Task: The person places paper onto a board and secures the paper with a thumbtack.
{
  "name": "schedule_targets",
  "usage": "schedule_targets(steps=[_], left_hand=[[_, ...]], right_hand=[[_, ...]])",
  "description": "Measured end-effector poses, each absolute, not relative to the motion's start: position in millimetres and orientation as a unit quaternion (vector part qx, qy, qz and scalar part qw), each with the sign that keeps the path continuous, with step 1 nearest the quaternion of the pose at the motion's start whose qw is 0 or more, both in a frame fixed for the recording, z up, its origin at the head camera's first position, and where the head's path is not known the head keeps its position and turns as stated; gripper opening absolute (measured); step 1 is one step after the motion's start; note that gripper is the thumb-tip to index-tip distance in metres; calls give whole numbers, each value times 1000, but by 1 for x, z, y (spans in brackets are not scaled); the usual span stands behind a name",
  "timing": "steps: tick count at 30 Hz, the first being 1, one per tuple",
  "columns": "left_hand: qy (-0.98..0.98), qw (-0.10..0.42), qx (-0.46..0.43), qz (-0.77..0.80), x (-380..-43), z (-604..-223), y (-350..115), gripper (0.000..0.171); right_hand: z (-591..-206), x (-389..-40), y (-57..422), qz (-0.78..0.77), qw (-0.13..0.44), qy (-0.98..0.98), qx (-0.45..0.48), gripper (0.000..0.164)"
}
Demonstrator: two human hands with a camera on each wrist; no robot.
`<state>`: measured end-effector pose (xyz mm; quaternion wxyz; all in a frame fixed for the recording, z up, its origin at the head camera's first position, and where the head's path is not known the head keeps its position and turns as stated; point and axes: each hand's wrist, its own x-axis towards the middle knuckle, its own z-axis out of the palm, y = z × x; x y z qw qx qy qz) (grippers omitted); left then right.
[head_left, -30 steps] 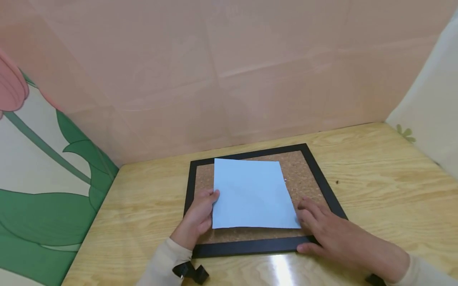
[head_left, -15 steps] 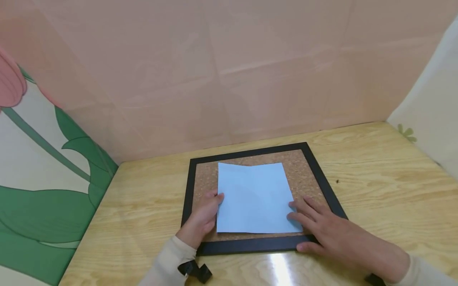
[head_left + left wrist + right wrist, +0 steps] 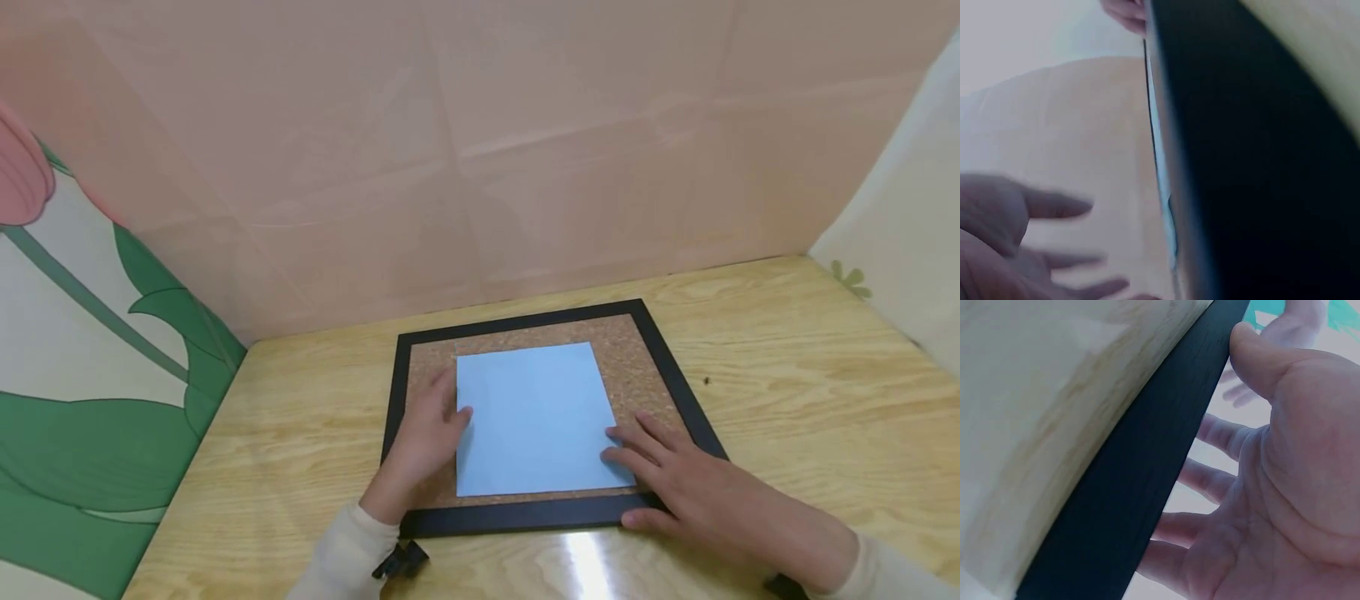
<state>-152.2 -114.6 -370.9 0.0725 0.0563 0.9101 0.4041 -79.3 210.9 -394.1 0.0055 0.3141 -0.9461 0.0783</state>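
Observation:
A light blue sheet of paper (image 3: 536, 421) lies on a cork board (image 3: 630, 358) with a black frame (image 3: 517, 517). My left hand (image 3: 426, 429) is at the paper's left edge, its thumb by the edge. In the left wrist view the fingers (image 3: 1060, 205) of that hand are spread and hold nothing; the paper shows only as a thin blue strip (image 3: 1161, 162) above the board. My right hand (image 3: 690, 483) rests with straight fingertips on the paper's lower right edge. Its thumb (image 3: 1254, 356) touches the black frame in the right wrist view.
The board lies on a wood-grain table (image 3: 810, 400). A pink sheet (image 3: 480, 167) hangs behind it. Leaf-patterned cloth (image 3: 97, 458) stands at the left, and a pale cloth (image 3: 900, 242) at the right. A small dark speck (image 3: 707, 381) is right of the board.
The paper has come down flat onto the board, its left side moving slightly nearer. My left hand has let go of its edge. My right fingertips have moved onto the paper.

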Motion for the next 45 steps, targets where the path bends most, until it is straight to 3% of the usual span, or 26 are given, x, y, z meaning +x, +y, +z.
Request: schedule_targets(steps=[3,7,10,15,24,28,33,37,40,45], left_hand=[[950,69,180,244,-142,-367,-116,59],[943,130,284,111,-132,-370,-117,55],[934,170,295,109,-131,-373,-119,54],[927,193,290,140,-135,-372,-123,55],[937,149,294,117,-140,-368,-120,60],[943,138,289,93,-143,-369,-115,62],[951,137,267,79,-144,-374,-111,68],[955,139,246,89,-143,-379,-110,78],[955,140,241,100,-143,-381,-109,81],[954,142,246,100,-143,-384,-109,81]], right_hand=[[-394,-80,209,74,2,-946,315,62],[-394,-82,207,68,10,-945,321,62],[-395,-83,205,60,32,-942,330,62],[-397,-84,204,50,59,-938,339,61],[-382,-95,196,3,130,-906,404,50],[-359,-117,174,19,47,-908,415,60],[-345,-168,134,70,-121,-909,393,93],[-350,-203,99,88,-212,-894,385,114],[-357,-218,83,72,-248,-890,376,123],[-372,-229,82,48,-259,-895,361,130]])
